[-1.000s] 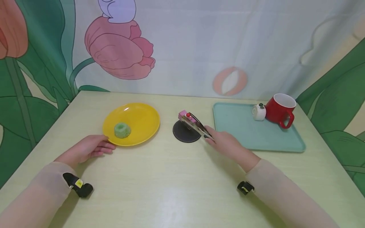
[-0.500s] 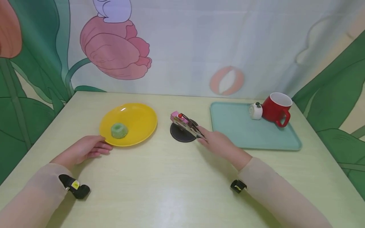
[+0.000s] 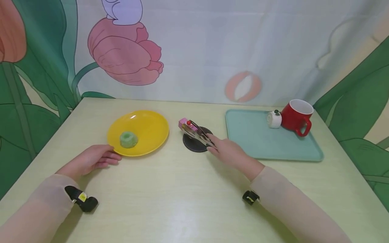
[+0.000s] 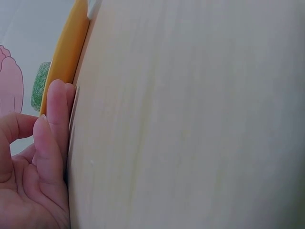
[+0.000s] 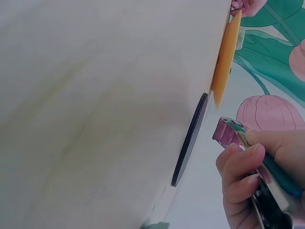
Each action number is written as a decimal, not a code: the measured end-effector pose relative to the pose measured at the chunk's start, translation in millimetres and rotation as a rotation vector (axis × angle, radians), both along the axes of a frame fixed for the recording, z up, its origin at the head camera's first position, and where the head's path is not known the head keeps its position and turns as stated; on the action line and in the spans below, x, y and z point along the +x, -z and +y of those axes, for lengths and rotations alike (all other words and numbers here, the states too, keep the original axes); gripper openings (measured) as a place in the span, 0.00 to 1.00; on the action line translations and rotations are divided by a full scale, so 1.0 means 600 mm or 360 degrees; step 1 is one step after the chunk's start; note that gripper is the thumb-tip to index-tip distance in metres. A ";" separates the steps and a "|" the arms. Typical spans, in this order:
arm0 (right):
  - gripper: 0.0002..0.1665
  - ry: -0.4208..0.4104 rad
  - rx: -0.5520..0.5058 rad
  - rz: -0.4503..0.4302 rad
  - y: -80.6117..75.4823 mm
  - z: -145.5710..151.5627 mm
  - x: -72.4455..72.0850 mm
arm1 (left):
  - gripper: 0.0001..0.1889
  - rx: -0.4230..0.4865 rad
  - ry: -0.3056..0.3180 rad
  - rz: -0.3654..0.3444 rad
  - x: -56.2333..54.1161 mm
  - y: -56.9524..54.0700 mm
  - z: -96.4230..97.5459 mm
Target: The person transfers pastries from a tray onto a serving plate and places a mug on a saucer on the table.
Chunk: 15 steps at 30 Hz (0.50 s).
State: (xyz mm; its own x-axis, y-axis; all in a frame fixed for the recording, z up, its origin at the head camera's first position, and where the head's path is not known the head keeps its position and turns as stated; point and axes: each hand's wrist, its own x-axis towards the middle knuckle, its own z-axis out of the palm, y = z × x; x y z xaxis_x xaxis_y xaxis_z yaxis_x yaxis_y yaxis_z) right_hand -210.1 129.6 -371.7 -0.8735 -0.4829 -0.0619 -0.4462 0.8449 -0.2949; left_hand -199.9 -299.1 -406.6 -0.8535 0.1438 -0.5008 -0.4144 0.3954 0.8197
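My left hand (image 3: 95, 159) pinches the near-left rim of the yellow plate (image 3: 149, 131) between thumb and fingers; the left wrist view shows the thumb and index fingertip (image 4: 44, 129) at the edge. A green ring-shaped sweet (image 3: 129, 139) sits on the plate's left part. My right hand (image 3: 228, 152) grips metal tongs (image 3: 194, 134). A small pink cake piece (image 3: 183, 123) with a red cherry is held at the tongs' tips, raised above the table by the black round coaster (image 3: 194, 146). In the right wrist view the cake (image 5: 224, 132) hangs apart from the coaster (image 5: 189, 140).
To the right lies a light-blue tray (image 3: 252, 135). A red mug (image 3: 293, 118) and a white swirl cake roll (image 3: 274, 120) with a dark green top stand at its far right corner. A printed curtain (image 3: 194, 50) hangs behind the table (image 3: 170, 195).
My right hand has moved a little left, carrying the tongs and pink cake from over the coaster toward the plate. The left hand stays at the plate's rim. The head view shifted slightly.
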 end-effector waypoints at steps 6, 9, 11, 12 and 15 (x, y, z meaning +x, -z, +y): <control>0.32 -0.0022 -0.0012 0.0001 -0.006 -0.009 -0.002 | 0.27 -0.0001 -0.0012 -0.0015 -0.001 -0.001 0.004; 0.32 -0.0032 -0.0019 0.0008 -0.008 -0.014 -0.003 | 0.27 0.0006 -0.0016 -0.0016 0.000 -0.002 0.004; 0.32 -0.0037 -0.0018 0.0009 -0.008 -0.018 -0.005 | 0.27 0.0012 -0.0014 -0.0015 0.001 -0.003 0.003; 0.32 -0.0035 -0.0016 0.0001 -0.008 -0.020 -0.005 | 0.26 0.0013 -0.0012 -0.0015 0.001 -0.003 0.003; 0.32 -0.0017 -0.0015 -0.0021 -0.008 -0.024 -0.007 | 0.26 0.0014 0.0000 -0.0006 0.001 -0.003 0.004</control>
